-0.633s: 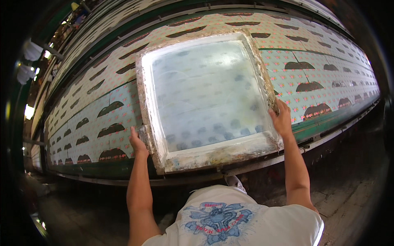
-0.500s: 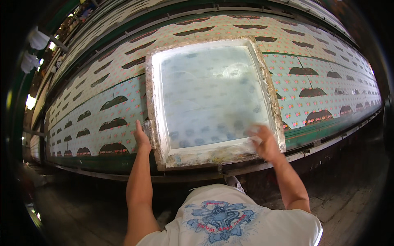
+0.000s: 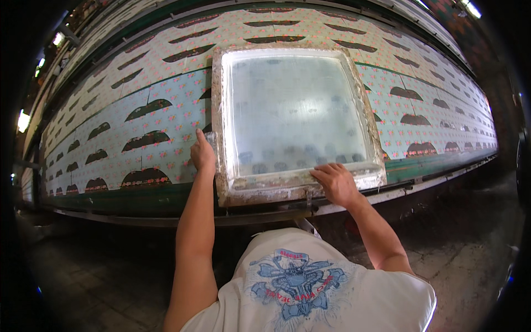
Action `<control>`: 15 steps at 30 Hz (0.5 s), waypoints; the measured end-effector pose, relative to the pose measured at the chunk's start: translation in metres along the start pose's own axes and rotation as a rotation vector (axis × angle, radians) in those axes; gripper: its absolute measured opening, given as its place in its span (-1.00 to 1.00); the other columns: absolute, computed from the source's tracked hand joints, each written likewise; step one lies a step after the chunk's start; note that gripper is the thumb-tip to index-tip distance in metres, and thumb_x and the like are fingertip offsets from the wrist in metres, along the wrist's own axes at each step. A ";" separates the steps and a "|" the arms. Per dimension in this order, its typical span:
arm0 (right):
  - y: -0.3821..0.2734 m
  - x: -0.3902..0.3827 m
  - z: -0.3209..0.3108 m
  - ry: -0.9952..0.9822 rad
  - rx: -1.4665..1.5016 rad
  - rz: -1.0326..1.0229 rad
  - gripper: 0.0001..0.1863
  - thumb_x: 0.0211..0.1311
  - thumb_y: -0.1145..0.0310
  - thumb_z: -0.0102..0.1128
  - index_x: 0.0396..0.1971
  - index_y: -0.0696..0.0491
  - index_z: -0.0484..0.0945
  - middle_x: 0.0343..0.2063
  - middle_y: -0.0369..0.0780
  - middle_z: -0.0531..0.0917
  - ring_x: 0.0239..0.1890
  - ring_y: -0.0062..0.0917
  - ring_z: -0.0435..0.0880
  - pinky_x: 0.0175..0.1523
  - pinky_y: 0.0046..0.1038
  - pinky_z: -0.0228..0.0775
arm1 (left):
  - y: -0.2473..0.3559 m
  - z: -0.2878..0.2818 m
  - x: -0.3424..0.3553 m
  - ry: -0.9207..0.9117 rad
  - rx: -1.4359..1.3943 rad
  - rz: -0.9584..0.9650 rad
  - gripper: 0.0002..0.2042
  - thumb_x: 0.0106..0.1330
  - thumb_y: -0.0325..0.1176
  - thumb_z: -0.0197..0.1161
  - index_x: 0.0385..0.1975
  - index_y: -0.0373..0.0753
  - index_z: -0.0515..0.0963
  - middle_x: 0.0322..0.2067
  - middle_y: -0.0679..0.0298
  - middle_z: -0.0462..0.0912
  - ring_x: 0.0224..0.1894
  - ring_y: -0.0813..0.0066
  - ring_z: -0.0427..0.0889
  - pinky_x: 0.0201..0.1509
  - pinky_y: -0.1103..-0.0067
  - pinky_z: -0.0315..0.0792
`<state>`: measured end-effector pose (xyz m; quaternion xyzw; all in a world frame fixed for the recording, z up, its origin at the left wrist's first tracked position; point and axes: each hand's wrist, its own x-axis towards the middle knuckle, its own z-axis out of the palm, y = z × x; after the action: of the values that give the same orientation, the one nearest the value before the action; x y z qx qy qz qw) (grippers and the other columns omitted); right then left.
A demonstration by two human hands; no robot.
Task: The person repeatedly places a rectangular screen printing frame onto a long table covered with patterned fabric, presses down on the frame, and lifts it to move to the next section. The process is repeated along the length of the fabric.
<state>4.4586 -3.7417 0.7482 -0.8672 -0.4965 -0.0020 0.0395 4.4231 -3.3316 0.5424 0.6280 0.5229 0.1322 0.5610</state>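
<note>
A large screen printing frame [image 3: 366,124] lies over patterned fabric on a long table in front of me. Its mesh [image 3: 293,110] is pale and bluish, with rows of faint dark patches showing through, and its worn rim is streaked with white. At the frame's left side, my left hand [image 3: 204,156] is closed against the outer edge, one finger pointing forward. My right hand [image 3: 336,183] rests on the near rim, right of the middle, its fingers bent over the bar. The fabric [image 3: 180,116] under the frame is mostly hidden.
Light blue and cream pieces with pink flowers and dark curved shapes cover the table to both sides. A metal rail [image 3: 409,189] with small fittings runs along the green near edge. Another long table [image 3: 105,34] stands beyond.
My right hand, blurred over the frame's near right corner before, has moved left and settled on the near rim. The frame sits a little higher and further right in view; my left hand stays at its side.
</note>
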 end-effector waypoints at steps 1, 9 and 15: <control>-0.002 0.006 0.005 -0.052 -0.005 0.015 -0.58 0.18 0.52 0.34 0.07 0.04 0.77 0.00 -0.13 0.79 0.05 -0.14 0.77 0.17 -0.11 0.58 | 0.006 0.000 -0.006 -0.005 0.064 0.040 -0.07 0.62 0.42 -0.20 -0.37 -0.53 0.66 -0.28 -0.21 0.73 -0.14 -0.20 0.70 0.05 0.02 0.50; -0.003 0.058 -0.001 -0.359 0.002 0.222 -0.56 0.27 0.53 0.25 0.13 -0.11 0.78 -0.04 -0.17 0.82 0.01 -0.06 0.78 0.09 -0.04 0.62 | 0.013 -0.006 -0.013 -0.043 0.115 0.115 -0.19 0.65 0.32 -0.19 -0.16 -0.42 0.74 -0.06 -0.20 0.78 0.06 -0.25 0.73 0.17 -0.01 0.53; -0.031 0.031 0.011 -0.329 -0.069 0.213 -0.53 0.23 0.58 0.30 0.13 -0.10 0.77 -0.04 -0.19 0.81 0.02 -0.14 0.79 0.12 -0.11 0.62 | 0.006 -0.005 -0.010 -0.070 0.109 0.142 -0.26 0.66 0.28 -0.15 0.19 -0.34 0.68 0.15 -0.18 0.74 0.22 -0.24 0.69 0.31 0.03 0.52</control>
<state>4.4470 -3.6990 0.7407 -0.9043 -0.4013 0.1268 -0.0718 4.4184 -3.3360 0.5536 0.6973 0.4635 0.1211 0.5332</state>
